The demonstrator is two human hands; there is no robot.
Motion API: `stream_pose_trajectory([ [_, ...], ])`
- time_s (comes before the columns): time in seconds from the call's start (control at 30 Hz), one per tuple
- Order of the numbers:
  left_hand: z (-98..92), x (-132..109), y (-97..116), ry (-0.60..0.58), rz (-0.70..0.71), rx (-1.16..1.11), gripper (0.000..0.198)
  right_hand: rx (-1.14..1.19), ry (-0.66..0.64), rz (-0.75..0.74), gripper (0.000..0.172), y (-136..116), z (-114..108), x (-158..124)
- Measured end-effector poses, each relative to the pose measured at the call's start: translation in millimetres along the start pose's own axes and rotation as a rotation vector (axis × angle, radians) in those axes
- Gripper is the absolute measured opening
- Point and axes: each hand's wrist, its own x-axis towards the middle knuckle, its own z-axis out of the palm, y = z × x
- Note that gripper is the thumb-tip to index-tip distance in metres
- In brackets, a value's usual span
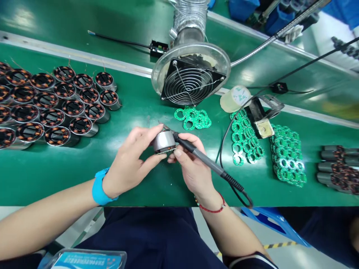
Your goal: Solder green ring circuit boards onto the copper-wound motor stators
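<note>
My left hand [130, 158], with a blue band at the wrist, is closed around a silver motor stator [164, 140]. The stator is held above the green bench, its open end facing down toward me, and a thin edge of circuit board shows along that end. In my right hand [193, 160] lies a soldering iron [202, 156], its grey handle crossing the palm and its cable trailing off to the right. The iron's front end passes behind the stator. My right thumb and fingers also touch the stator's lower right edge.
Several wound stators [57, 136] stand at left. A fan hood [188, 87] hangs behind my hands, over loose green ring boards [193, 118]. At right are stacked board panels [287, 155], a soldering iron stand [262, 119], a solder roll [235, 98] and stators lying sideways [336, 168].
</note>
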Motion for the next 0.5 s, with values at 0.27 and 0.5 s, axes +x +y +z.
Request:
stream_pose_trajectory([
  [0.27,-5.2,15.9,-4.5,-0.464,-0.627,-0.626,0.042,-0.422,0.015,-0.353,0.046,1.5,-17.1,-7.6],
  [0.5,-10.7,16.2,-2.1,-0.689,-0.609,-0.703,0.037,-0.579,-0.160,-0.496,0.039,-10.3,-18.6,-2.8],
])
